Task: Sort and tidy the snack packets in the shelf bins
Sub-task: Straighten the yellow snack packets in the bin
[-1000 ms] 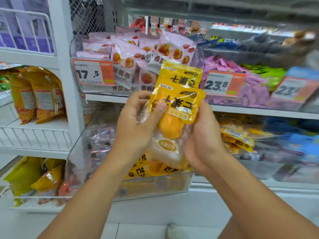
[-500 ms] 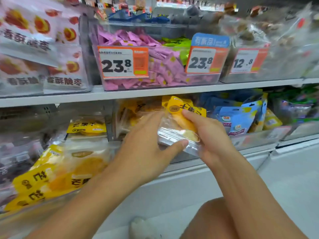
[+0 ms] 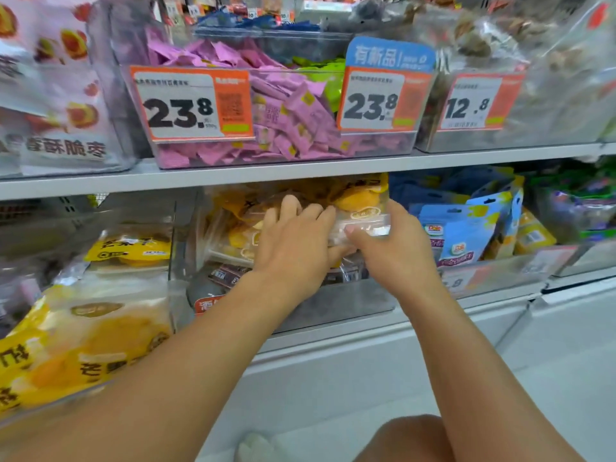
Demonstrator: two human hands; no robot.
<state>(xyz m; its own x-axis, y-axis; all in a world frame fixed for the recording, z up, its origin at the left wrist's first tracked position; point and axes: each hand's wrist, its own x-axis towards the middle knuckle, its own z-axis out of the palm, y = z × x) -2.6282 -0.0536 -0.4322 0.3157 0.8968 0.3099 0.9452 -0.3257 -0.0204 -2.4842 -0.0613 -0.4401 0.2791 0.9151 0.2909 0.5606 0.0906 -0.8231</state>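
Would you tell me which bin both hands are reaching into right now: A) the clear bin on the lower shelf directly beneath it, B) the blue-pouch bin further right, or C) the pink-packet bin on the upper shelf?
A: the left hand and right hand hold yellow mango packets inside the lower clear bin.

You get bright, even shop light with no visible source, and only faint shadow under the shelf edge (image 3: 300, 176) and beneath your forearms. The clear bin fronts and glossy packets throw soft glare, strongest on the yellow packets (image 3: 83, 331) at lower left, which are smeared by blur. The middle price tag (image 3: 193, 105) reads sharply, while your wide lens bends the shelf line and stretches the pink-and-white bags (image 3: 50, 95) at the left edge.
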